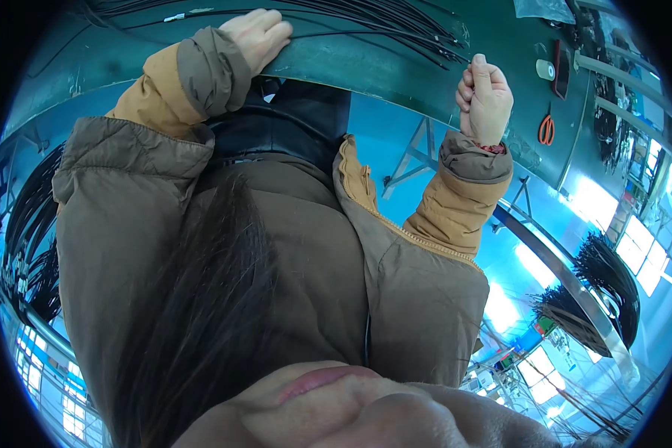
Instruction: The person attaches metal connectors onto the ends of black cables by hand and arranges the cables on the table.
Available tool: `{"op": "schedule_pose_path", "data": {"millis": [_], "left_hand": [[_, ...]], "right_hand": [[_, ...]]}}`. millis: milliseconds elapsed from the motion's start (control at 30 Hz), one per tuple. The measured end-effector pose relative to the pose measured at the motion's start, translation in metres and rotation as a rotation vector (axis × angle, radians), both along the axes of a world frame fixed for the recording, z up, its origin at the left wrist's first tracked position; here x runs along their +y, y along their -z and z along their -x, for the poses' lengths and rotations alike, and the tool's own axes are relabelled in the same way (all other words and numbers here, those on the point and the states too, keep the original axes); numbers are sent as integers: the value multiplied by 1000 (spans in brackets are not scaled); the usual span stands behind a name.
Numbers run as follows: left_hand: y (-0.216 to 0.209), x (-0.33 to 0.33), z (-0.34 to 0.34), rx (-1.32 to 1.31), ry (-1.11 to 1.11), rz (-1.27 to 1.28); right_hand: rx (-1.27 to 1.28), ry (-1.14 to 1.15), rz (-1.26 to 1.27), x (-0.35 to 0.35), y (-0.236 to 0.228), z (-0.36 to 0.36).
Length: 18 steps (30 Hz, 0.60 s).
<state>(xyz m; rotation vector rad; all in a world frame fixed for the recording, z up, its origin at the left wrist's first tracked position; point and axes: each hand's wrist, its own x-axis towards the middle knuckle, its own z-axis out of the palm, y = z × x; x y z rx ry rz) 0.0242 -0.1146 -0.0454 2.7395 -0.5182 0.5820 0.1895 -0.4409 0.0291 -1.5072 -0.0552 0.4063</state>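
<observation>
A long black cable (351,32) runs along the near side of a green worktable (336,63). My left hand (260,39) is closed over it at the table's front edge, fingers together. Farther right, my right hand (487,97) is curled into a fist, thumb and forefinger pinching the cable near its end. The exact tip between those fingers is too small to make out. Just beyond lies a bundle of similar black cables (392,16), whose ends lie to the left of my right hand.
Orange-handled scissors (546,131), a white roll (546,69) and a dark red, narrow object (558,71) lie right of my right hand. Thick black cable bundles (608,291) hang on a metal rack (590,299) at the right. More cables (33,254) hang at the left.
</observation>
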Motion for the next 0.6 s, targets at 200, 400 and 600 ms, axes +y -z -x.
{"op": "schedule_pose_path", "data": {"millis": [200,400,600], "left_hand": [[-21,16,21,225,143,280],[-16,10,-1,212,177,83],[-2,-67,-36,152,103,18]], "right_hand": [[68,-96,496,-26,49,-9],[-175,-181,723,-32,70,-16],[277,-101,218,-33,43,-4]]}}
